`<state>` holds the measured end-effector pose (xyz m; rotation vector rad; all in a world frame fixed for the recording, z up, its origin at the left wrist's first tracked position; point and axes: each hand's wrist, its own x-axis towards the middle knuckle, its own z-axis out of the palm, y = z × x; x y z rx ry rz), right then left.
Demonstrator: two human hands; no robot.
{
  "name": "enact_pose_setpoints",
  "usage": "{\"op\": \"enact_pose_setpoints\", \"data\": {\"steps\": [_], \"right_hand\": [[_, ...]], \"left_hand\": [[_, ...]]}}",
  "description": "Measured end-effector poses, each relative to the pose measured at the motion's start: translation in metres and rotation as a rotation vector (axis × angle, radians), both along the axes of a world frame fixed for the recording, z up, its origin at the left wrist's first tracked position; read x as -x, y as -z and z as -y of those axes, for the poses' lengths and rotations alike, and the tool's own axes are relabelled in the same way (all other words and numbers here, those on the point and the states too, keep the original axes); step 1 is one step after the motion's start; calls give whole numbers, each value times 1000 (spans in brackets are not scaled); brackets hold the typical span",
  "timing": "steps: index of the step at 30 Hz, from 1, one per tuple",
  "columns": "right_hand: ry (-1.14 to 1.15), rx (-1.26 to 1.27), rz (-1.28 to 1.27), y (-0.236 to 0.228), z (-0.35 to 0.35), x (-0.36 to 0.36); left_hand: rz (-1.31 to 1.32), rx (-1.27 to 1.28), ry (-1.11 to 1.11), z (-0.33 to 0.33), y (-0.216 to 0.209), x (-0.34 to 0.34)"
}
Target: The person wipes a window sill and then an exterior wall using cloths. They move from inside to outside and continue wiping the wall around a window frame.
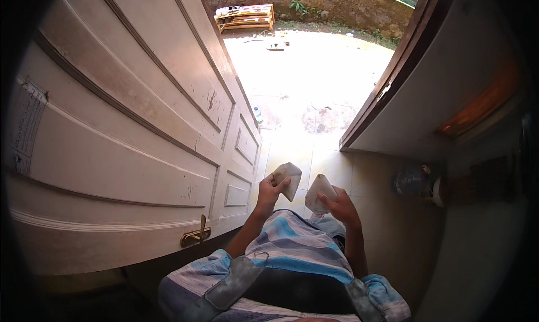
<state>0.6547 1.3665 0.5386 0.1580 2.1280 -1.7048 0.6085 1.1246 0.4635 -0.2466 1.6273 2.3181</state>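
My left hand (pixel 270 191) is closed on a flat, whitish, four-cornered piece (pixel 291 175), with the thumb laid across its face. A similar pale, squarish piece (pixel 318 194) with dull marks is gripped in my right hand (pixel 343 208), its thumb also on the near face. The two pieces are held up in front of my body, tilted and a small gap apart. Their exact kind cannot be made out. The fingers behind both pieces are mostly hidden.
A white panelled door (pixel 140 131) with a brass handle (pixel 196 236) stands at my left. The brown door frame (pixel 387 75) is at the right, with a clear plastic water bottle (pixel 408 181) below. Outside are a wooden shoe rack (pixel 247 22) and shoes (pixel 276 45).
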Motion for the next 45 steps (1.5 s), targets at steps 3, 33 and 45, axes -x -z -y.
{"op": "enact_pose_setpoints", "data": {"steps": [3, 33, 45], "right_hand": [[-37, 133, 11, 1, -49, 53], [-63, -124, -169, 58, -28, 604], [-399, -170, -172, 64, 0, 926]], "left_hand": [[-42, -18, -85, -37, -9, 39], [77, 73, -221, 4, 9, 515], [194, 13, -680, 10, 41, 732]]}}
